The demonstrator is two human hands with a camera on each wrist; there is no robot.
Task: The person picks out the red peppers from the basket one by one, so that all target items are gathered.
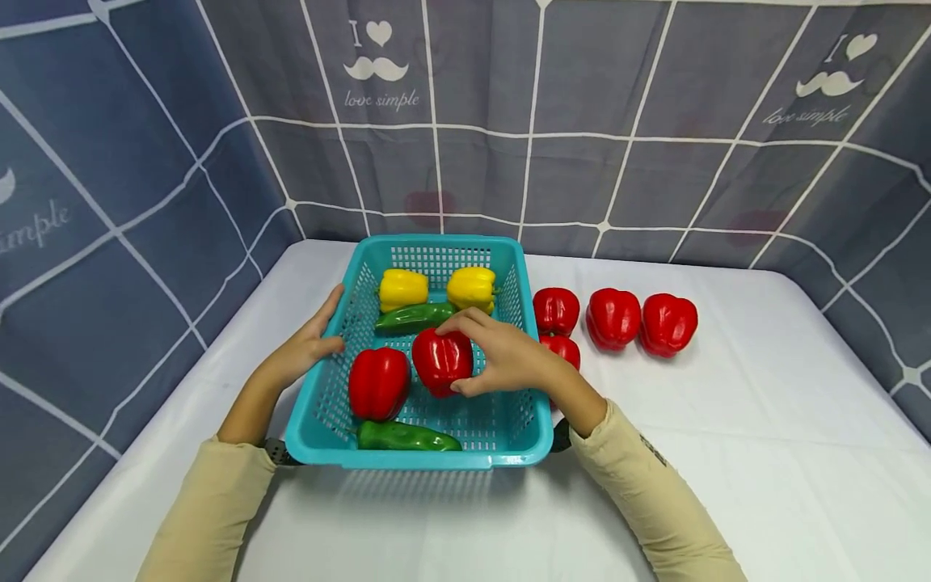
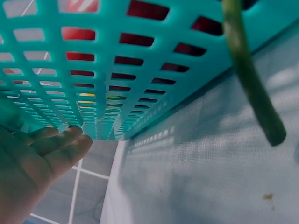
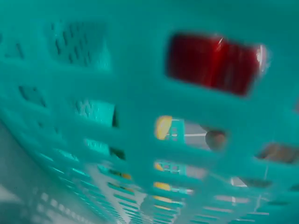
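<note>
A turquoise plastic basket stands on the white-covered table. My right hand reaches over its right side and grips a red bell pepper inside, thumb low and fingers on top. Another red bell pepper lies to the left of it. My left hand rests along the outside of the left rim; in the left wrist view its fingers stretch out beside the slotted wall. Also in the basket are a yellow bell pepper, a second yellow one and two long green peppers.
Several red bell peppers stand on the table to the basket's right, the nearest close by its wall. A grey checked cloth hangs behind and at the sides. A green stem pokes out near the basket wall in the left wrist view.
</note>
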